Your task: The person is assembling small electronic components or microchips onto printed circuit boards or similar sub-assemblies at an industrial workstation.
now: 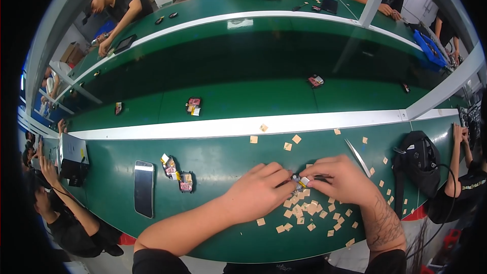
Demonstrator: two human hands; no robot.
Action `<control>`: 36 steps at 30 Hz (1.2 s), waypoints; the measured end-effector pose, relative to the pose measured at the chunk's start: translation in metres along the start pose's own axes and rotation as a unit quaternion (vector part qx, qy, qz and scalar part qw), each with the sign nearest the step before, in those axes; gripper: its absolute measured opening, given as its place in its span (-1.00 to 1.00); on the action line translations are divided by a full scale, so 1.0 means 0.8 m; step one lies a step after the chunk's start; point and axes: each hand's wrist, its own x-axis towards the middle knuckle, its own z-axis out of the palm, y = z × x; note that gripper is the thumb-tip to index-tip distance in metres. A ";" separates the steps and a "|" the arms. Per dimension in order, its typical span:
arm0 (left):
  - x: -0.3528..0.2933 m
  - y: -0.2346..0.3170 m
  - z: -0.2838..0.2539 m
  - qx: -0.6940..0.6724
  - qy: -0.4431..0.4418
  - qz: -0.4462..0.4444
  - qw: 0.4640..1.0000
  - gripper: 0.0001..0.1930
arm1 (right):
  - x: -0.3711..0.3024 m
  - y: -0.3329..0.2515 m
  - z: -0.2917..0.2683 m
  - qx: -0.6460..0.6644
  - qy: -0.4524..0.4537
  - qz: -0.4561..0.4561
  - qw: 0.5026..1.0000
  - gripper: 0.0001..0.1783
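Left hand (258, 190) and right hand (340, 177) meet near the front edge of the green tabletop (213, 223); fingertips of both pressed together, pinching a small part (300, 179) between them — dark with a pale end, too small to tell more; it sits just above a heap of tan paper squares (304, 210); more squares scattered to the right; metal tweezers (358, 157) lie just beyond the right hand; phone (144, 188) face up well to the left; two small circuit pieces (177, 174) beside it; black bag (418, 160) at far right — other people work around.
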 end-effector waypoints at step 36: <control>0.006 0.002 0.000 -0.074 0.046 -0.024 0.996 -0.67 | -0.001 -0.035 0.050 -0.079 0.145 0.036 0.986 -0.83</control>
